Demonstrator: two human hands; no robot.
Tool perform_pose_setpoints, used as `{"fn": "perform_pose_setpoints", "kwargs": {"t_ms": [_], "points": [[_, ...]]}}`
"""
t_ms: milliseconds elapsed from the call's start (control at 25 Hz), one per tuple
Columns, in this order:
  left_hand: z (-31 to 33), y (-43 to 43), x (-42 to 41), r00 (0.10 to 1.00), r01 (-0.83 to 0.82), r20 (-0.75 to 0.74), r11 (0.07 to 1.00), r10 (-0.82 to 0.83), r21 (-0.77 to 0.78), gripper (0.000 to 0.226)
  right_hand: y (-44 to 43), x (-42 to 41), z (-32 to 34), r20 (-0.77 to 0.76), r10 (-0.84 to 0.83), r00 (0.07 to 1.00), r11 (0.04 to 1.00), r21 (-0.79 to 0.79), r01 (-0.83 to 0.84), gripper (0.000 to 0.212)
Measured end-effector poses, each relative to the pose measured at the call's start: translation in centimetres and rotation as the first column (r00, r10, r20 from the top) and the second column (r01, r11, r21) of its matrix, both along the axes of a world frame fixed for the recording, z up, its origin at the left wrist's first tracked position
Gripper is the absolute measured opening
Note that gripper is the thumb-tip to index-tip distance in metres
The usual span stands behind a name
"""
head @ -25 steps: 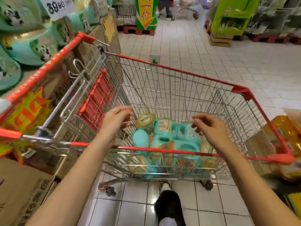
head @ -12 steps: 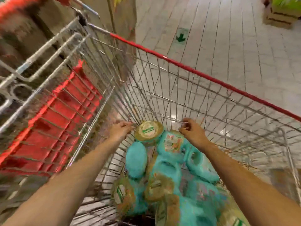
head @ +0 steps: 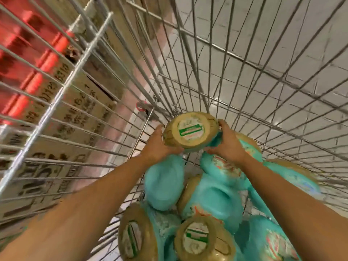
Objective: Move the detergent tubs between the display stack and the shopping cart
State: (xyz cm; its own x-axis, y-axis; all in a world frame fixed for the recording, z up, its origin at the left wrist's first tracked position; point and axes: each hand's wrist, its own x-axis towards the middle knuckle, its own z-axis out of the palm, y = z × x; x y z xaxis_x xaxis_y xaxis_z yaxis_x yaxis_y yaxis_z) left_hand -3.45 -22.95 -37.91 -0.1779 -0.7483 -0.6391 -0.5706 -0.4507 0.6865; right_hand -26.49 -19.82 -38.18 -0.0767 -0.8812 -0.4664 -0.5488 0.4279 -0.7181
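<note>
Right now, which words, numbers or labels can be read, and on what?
None reads clearly.
Lid label on the top tub: green band, print blurred.
Lid labels on the lower tubs: blurred.
Cardboard boxes, left: dark print, motion-smeared.

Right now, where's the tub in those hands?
The tub is centre view inside the cart, gripped between left hand and right hand, above other tubs.

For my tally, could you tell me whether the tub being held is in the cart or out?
In: the left hand and right hand grip the tub deep between the cart walls.
</note>
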Motion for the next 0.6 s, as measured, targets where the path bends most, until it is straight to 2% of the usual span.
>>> {"fn": "perform_pose_setpoints", "kwargs": {"t_ms": [120,200,360,520,600], "points": [[-2.3,0.1,-0.5,0.995,-0.044,-0.095,0.997,0.038,-0.064,0.088,-0.8,0.5,-1.3,-0.019,0.018,1.0,0.999,-0.037,-0.019,0.1],[-2.7,0.3,-0.8,0.994,-0.067,-0.094,0.991,0.056,-0.118,0.085,-1.0,0.6,-1.6,-0.024,-0.016,1.0,0.998,-0.062,0.015,0.103],[-1.9,0.8,-0.8,0.99,-0.124,-0.091,0.97,0.107,-0.211,0.085,-0.7,0.7,-1.2,0.06,-0.104,0.993,0.99,-0.086,0.109,0.093],[0.6,0.1,0.7,0.987,-0.127,-0.131,0.963,0.098,-0.238,0.1,-0.8,1.1,1.1,0.04,-0.107,0.993,0.979,-0.169,0.112,0.101],[3.0,0.4,1.0,0.983,-0.123,-0.167,0.959,0.082,-0.255,0.1,-0.4,0.8,3.1,0.072,-0.114,0.991,0.971,-0.204,0.127,0.106]]}}
